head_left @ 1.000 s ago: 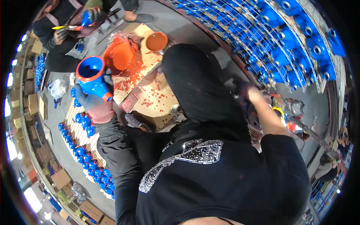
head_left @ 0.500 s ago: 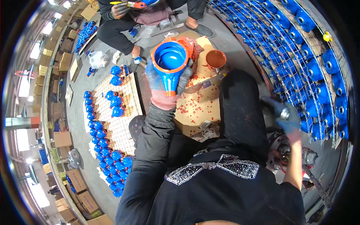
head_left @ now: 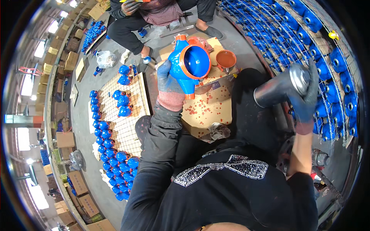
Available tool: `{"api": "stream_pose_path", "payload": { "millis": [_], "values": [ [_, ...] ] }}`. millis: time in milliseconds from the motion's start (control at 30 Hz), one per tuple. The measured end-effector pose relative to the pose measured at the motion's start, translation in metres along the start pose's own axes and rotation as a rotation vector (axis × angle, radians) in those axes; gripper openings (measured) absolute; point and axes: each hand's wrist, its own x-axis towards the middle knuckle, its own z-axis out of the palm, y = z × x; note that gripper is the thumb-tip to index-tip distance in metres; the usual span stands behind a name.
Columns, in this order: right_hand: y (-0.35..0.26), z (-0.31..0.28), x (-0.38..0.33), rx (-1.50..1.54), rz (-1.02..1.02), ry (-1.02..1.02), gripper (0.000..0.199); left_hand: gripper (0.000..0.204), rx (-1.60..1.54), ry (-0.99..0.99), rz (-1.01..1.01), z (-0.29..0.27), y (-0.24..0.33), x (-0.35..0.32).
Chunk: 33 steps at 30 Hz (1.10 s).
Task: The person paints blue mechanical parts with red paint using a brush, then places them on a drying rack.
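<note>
My left hand (head_left: 168, 81), in a grey-blue glove with a pink cuff, grips a glossy blue metal valve-like housing (head_left: 178, 63). The housing has orange rims on its openings; the large round one is tilted up and to the right, showing a blue inside. My right hand (head_left: 307, 101), gloved too, is closed round the silver-ended part of a black cylindrical can (head_left: 273, 91), held out over my right knee. Apart from both hands, an orange-brown mug (head_left: 226, 59) stands beyond on the red-spattered cardboard (head_left: 204, 117).
Blue housings (head_left: 122, 168) stand in rows on a wire-mesh panel (head_left: 133, 96) to the left. Stacked mesh racks (head_left: 277, 42) of blue parts rise at the right. Opposite me a person (head_left: 154, 15) sits holding something. Cartons (head_left: 65, 139) line the far left.
My right hand has come up and inward, bringing the black can into plain sight. My left hand has turned the blue housing, so its large opening now faces more to the right.
</note>
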Motion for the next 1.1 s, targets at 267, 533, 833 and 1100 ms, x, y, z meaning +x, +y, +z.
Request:
{"api": "stream_pose_path", "payload": {
  "millis": [267, 533, 833, 1100],
  "values": [
    [-0.010, 0.061, 0.024, 0.201, 0.021, -0.050, 0.074, 0.063, 0.002, 0.067, 0.006, -0.001, 0.000, -0.001],
    [-0.046, 0.094, 0.035, 0.236, -0.275, -0.506, 0.057, 0.070, 0.052, 0.060, -0.079, 0.012, -0.001, -0.004],
    [-0.042, 0.102, 0.044, -0.167, -0.386, -0.598, 0.065, 0.071, 0.014, 0.039, -0.160, 0.017, -0.006, -0.004],
    [-0.048, 0.048, 0.044, 0.291, 0.030, -0.508, 0.065, 0.071, -0.112, -0.038, -0.116, 0.002, -0.004, -0.002]
  ]
}}
